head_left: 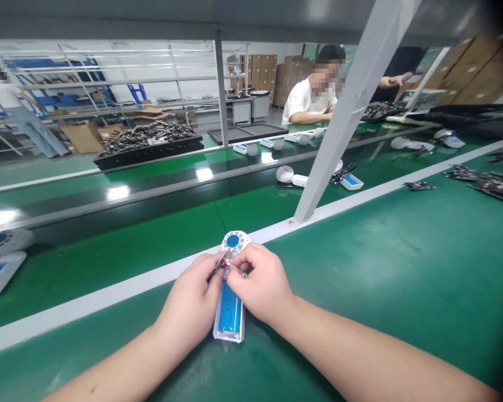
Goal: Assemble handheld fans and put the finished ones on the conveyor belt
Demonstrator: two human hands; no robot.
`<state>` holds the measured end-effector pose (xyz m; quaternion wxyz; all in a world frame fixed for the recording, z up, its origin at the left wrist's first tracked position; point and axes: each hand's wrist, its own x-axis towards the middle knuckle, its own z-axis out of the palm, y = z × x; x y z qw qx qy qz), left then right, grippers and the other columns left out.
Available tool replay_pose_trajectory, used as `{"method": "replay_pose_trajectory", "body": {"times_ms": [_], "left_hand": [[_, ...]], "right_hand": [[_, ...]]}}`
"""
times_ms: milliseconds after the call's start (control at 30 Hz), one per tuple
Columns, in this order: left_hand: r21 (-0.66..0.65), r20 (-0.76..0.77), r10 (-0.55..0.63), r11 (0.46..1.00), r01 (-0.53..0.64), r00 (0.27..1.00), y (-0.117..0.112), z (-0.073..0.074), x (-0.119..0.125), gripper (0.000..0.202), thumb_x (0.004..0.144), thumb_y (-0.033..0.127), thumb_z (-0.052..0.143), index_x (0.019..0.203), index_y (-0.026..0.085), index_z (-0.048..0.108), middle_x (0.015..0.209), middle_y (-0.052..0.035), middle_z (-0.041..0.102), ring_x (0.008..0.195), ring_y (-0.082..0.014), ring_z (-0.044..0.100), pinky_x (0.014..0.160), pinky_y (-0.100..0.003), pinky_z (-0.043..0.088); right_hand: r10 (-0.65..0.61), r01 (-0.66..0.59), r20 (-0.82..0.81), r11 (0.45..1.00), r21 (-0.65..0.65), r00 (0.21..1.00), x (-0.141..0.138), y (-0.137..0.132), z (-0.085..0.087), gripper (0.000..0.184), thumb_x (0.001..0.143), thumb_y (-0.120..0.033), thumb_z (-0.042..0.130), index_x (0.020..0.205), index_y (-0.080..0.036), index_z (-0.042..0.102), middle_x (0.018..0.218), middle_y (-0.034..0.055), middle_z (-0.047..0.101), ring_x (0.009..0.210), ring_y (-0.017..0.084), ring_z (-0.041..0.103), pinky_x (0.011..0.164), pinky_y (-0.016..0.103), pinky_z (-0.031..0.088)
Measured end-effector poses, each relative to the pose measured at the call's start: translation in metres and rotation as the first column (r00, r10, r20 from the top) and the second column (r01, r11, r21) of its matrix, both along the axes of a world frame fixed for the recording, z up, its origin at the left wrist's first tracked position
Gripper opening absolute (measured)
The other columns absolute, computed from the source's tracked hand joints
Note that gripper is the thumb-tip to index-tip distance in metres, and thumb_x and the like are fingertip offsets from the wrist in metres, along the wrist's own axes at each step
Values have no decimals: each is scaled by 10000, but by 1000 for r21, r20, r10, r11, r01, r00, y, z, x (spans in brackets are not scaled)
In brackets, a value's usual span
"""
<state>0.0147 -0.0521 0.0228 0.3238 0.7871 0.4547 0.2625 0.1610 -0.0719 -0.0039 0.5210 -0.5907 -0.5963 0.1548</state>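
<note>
In front of me on the green bench lies an open white handheld-fan housing (241, 326). A blue-wrapped battery (230, 310) fills its lower part, and the round head (235, 240) at the far end has a blue disc in its middle. My left hand (193, 293) is closed, gripping a small dark circuit board (217, 267) between thumb and fingers over the middle of the housing. From the other side my right hand (262, 279) pinches beside the board, where bits of red and white show. My fingertips hide exactly what it pinches.
A white rail (109, 296) separates my bench from the green conveyor (180, 229), where several housings lie. A slanted post (339, 117) rises from the rail. Circuit boards (497, 184) are piled at right. Opposite sits a person (308, 100); a tray of black parts (151, 142) stands at far left.
</note>
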Motion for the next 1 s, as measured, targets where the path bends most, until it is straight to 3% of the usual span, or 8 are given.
{"method": "replay_pose_trajectory", "body": {"times_ms": [333,667,867,1000], "left_hand": [[-42,28,52,998,-51,998,-3,-2,3,340,942,314,472,1248,274,614,1181,-29,669,1071,-182,619,942,-315,485],[43,-5,-18,999,18,1000,-7,-2,2,340,961,298,432,1255,270,601,1180,-49,653,1053,-187,612,924,-327,497],[74,-34,-69,995,72,997,-7,-2,2,354,962,251,410,1277,259,572,1189,-73,633,1023,-195,608,903,-347,505],[76,-42,-82,994,85,996,-6,-3,0,359,961,235,408,1286,262,557,1196,-65,620,1044,-182,594,930,-328,493]], "right_hand": [[-49,45,45,996,77,998,0,-2,1,129,614,-83,573,573,-184,505,603,-17,552,630,148,526,623,286,393],[-62,44,128,989,140,990,1,-1,2,148,615,-83,558,562,-191,472,578,-18,542,619,151,508,635,297,386],[-71,2,267,968,250,961,3,-1,2,158,678,-100,541,568,-195,479,590,-4,545,627,157,509,669,314,386],[-68,-15,310,966,257,948,5,0,1,163,703,-102,539,576,-189,486,602,-2,543,637,155,508,684,316,382]]}}
